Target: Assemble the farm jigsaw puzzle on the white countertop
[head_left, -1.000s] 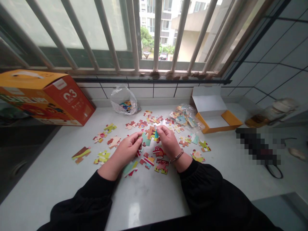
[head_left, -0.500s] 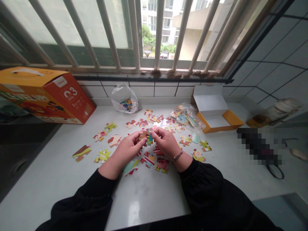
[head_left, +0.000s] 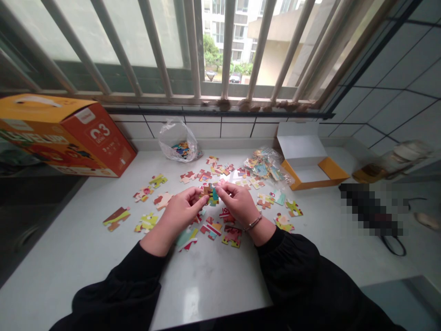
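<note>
While puzzle pieces (head_left: pixel 211 196) are pinched at frame centre by the fingers of the left hand (head_left: pixel 182 209) and right hand (head_left: pixel 239 204), a joining step is apparently being performed; closer alignment is probably required next

Countertop (head_left: pixel 213 285): we identify a pale, glossy surface that bears every item listed below.
Open yellow box (head_left: pixel 334 171): we take this as the landmark; its white-lined lid stands raised at the rear.
Packed bag (head_left: pixel 265 165): we find this clear bag of puzzle pieces lying just left of the landmark.
Standing bag (head_left: pixel 172 146): we locate this second clear bag, with pieces inside, well left of the landmark.
Loose puzzle pieces (head_left: pixel 232 237): we see them spread left of and in front of the landmark.
Orange carton (head_left: pixel 99 142): we note it farthest left of the landmark.
Amber-filled container (head_left: pixel 370 173): we place it just right of the landmark.
Black item (head_left: pixel 365 207): we see it in front and right of the landmark, pixelated, with a cord loop.
</note>
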